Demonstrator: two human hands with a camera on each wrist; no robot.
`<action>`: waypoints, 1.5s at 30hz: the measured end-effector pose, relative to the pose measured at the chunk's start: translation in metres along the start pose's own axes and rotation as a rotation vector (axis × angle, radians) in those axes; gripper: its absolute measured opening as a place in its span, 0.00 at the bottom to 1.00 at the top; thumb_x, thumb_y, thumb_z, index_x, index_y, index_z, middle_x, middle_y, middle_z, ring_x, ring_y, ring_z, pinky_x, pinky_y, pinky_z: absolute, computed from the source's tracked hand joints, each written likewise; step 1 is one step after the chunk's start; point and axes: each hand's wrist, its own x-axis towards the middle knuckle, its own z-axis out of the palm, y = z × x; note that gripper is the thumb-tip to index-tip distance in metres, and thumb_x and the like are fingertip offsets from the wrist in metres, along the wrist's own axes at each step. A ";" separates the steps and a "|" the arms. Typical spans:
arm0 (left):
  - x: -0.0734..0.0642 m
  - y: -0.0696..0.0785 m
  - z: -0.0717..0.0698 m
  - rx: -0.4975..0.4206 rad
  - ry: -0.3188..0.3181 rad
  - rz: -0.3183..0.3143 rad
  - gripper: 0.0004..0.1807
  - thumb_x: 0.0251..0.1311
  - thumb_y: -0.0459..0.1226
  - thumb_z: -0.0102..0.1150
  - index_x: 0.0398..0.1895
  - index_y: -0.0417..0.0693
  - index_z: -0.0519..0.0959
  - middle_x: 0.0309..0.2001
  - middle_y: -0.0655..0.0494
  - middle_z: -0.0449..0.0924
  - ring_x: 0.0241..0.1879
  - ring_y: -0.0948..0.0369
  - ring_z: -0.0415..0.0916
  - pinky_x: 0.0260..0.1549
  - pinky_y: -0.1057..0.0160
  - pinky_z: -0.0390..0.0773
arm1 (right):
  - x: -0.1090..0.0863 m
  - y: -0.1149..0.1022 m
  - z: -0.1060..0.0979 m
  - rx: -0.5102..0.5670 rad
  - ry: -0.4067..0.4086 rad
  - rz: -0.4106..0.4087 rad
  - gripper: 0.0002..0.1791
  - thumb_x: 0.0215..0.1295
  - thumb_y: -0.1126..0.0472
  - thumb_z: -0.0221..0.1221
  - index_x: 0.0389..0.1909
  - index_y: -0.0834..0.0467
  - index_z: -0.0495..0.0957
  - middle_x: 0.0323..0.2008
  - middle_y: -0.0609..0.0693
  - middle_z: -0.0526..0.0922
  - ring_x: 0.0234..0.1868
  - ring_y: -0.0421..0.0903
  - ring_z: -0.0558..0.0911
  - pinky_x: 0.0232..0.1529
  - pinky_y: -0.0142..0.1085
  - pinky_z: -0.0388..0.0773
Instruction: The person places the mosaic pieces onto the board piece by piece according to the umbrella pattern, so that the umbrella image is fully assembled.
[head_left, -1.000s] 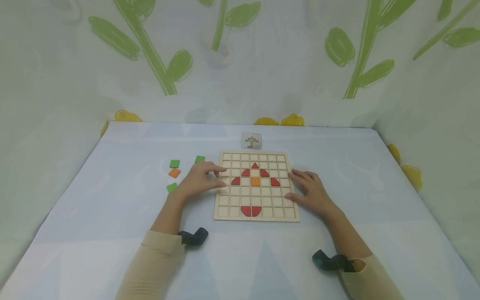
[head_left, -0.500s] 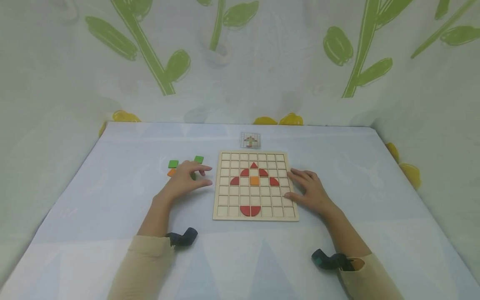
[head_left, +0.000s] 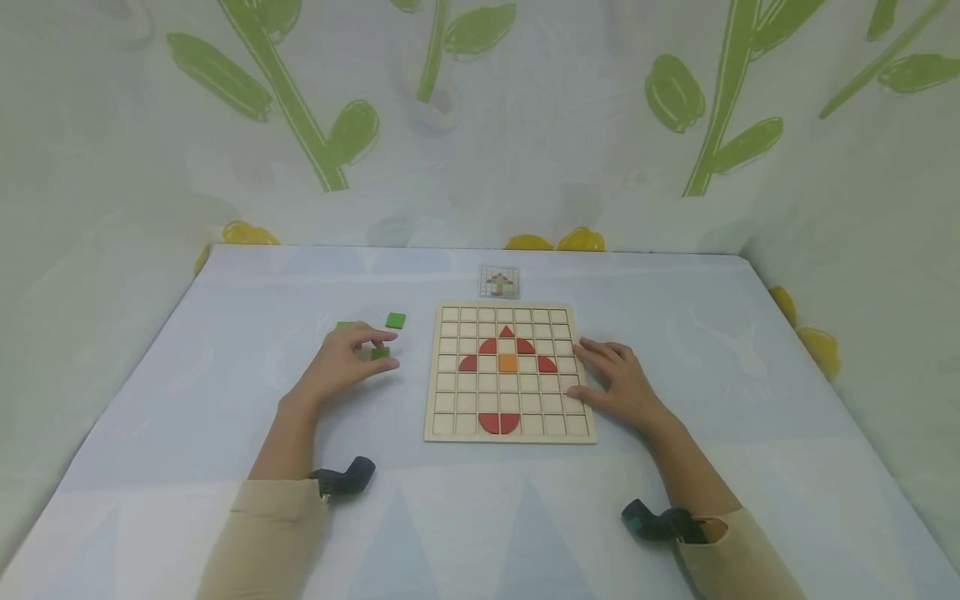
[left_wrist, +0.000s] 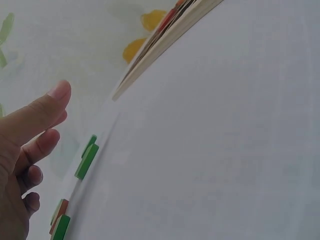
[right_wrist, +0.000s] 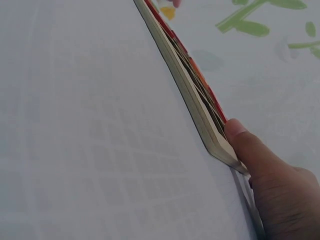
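Observation:
My left hand (head_left: 341, 358) hangs over the table left of the wooden grid board (head_left: 465, 427), thumb and forefinger apart with nothing between them. Close by its fingertips lies a green square tile (head_left: 380, 353), with another green tile (head_left: 395, 321) farther back. A third green tile (head_left: 343, 324) is mostly hidden behind the hand. The left wrist view also shows an orange tile (left_wrist: 63, 207) below the fingers. My right hand (head_left: 618, 379) rests on the board's right edge, its thumb (right_wrist: 240, 137) on the rim. Red pieces and an orange square (head_left: 507, 362) sit in the grid.
Behind the board lies a small pattern card (head_left: 499, 282) with a picture on a grid. A white patterned cloth (head_left: 480, 517) covers the table, and a wall (head_left: 570, 125) with painted leaves rises at the back.
My left hand has moved left, away from the board's left edge to above the loose tiles. The right hand stays at the board's right edge.

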 end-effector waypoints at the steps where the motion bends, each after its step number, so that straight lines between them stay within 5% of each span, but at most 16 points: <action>1: 0.000 -0.002 -0.001 0.000 0.005 0.001 0.23 0.47 0.43 0.72 0.49 0.48 0.82 0.37 0.53 0.78 0.42 0.55 0.66 0.42 0.56 0.65 | 0.000 0.000 0.000 -0.001 0.000 0.001 0.40 0.53 0.44 0.65 0.66 0.55 0.67 0.68 0.54 0.64 0.66 0.60 0.58 0.61 0.60 0.56; 23: -0.015 -0.030 -0.035 0.046 0.029 -0.129 0.27 0.53 0.49 0.67 0.54 0.46 0.79 0.43 0.49 0.78 0.48 0.49 0.64 0.46 0.53 0.62 | -0.001 -0.002 -0.001 0.027 -0.002 -0.007 0.39 0.53 0.45 0.66 0.65 0.56 0.68 0.68 0.54 0.64 0.66 0.61 0.57 0.61 0.60 0.56; 36: -0.021 -0.043 -0.031 0.145 0.084 -0.175 0.27 0.52 0.49 0.67 0.52 0.44 0.80 0.48 0.47 0.76 0.41 0.53 0.63 0.37 0.58 0.59 | -0.002 0.001 0.001 0.029 0.010 -0.022 0.39 0.53 0.45 0.66 0.65 0.55 0.68 0.68 0.54 0.64 0.66 0.60 0.58 0.61 0.60 0.56; 45: -0.021 -0.045 -0.028 0.125 0.100 -0.214 0.25 0.56 0.44 0.65 0.55 0.42 0.77 0.52 0.41 0.72 0.52 0.44 0.64 0.47 0.47 0.62 | -0.002 0.001 0.000 0.030 0.012 -0.027 0.39 0.53 0.46 0.66 0.65 0.56 0.67 0.68 0.55 0.64 0.66 0.60 0.58 0.62 0.59 0.55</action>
